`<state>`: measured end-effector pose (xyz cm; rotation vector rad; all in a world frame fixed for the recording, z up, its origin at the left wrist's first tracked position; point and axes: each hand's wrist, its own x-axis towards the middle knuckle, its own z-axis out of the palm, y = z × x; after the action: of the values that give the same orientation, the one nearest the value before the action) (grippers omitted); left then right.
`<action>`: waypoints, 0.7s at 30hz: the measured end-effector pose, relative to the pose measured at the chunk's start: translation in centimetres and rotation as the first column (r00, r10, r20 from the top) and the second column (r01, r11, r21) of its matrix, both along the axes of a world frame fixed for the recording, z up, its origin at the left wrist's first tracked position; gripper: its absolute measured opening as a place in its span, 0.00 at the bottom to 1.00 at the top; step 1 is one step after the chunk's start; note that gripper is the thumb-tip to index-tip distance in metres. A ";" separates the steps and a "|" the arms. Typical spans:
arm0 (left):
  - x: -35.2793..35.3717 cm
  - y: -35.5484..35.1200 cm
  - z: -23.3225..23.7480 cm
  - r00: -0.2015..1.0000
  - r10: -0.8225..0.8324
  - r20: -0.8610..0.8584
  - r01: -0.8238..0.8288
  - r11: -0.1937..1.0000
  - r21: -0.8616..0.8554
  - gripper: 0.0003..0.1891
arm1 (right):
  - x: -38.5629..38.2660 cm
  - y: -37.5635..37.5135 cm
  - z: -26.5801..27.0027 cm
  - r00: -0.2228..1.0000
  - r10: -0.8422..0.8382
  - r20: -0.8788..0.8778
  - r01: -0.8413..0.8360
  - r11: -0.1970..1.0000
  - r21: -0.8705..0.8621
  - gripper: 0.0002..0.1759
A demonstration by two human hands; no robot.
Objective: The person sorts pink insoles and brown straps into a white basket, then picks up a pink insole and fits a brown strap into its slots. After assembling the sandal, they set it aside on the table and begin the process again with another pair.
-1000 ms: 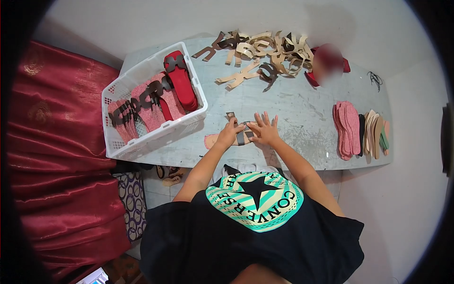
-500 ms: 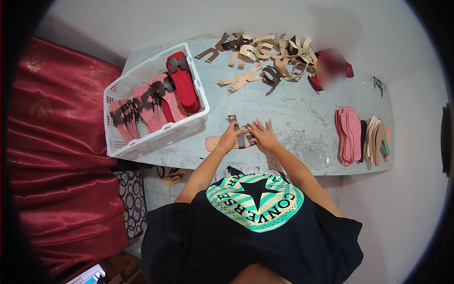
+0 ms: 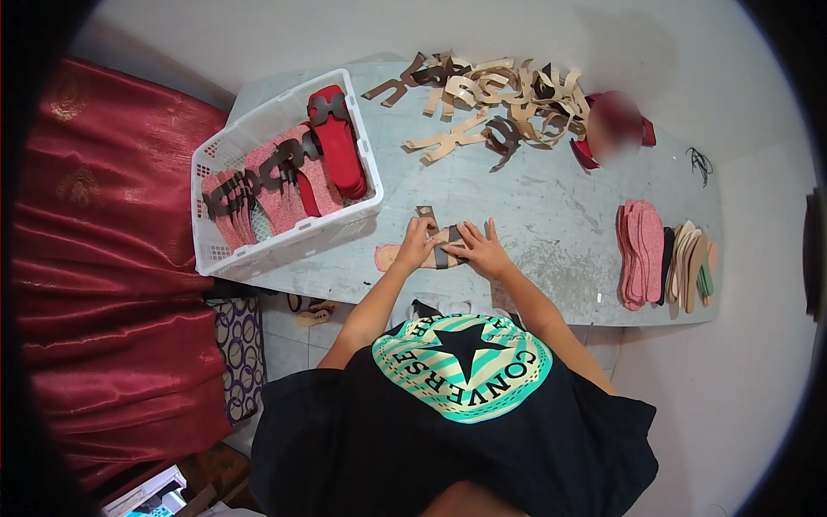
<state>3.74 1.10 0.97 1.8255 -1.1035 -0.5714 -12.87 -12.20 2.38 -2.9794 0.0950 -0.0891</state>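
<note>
Grey scuffed worktable point(image 3: 551, 198): bare stretch to the right of the hands. White plastic basket point(image 3: 293, 243) at its left end. Pink flat insole point(image 3: 389, 256) with dark strap point(image 3: 440, 257), at the near table edge, unmoved. Left hand point(image 3: 416, 244) pinches the strap. Right hand point(image 3: 482, 250) presses flat, fingers less spread than before.
</note>
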 end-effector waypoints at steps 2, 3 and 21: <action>0.1 -0.1 0.0 0.997 0.024 -0.070 -0.020 0.998 0.051 0.21 | 0.1 0.1 0.2 0.999 0.039 -0.009 -0.038 0.995 0.096 0.27; 0.1 -0.1 -0.2 0.997 0.034 -0.064 -0.031 0.999 0.042 0.21 | 0.1 0.1 0.2 0.999 0.038 -0.010 -0.037 0.994 0.099 0.27; 0.9 -0.4 -2.0 0.908 0.277 -0.315 -0.274 0.960 0.055 0.48 | -0.1 0.1 -0.5 0.997 0.053 0.057 -0.060 0.988 0.142 0.25</action>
<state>4.65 0.73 -1.06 1.7791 -0.6123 -0.6745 -12.92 -12.10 1.87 -2.8307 0.0100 -0.1476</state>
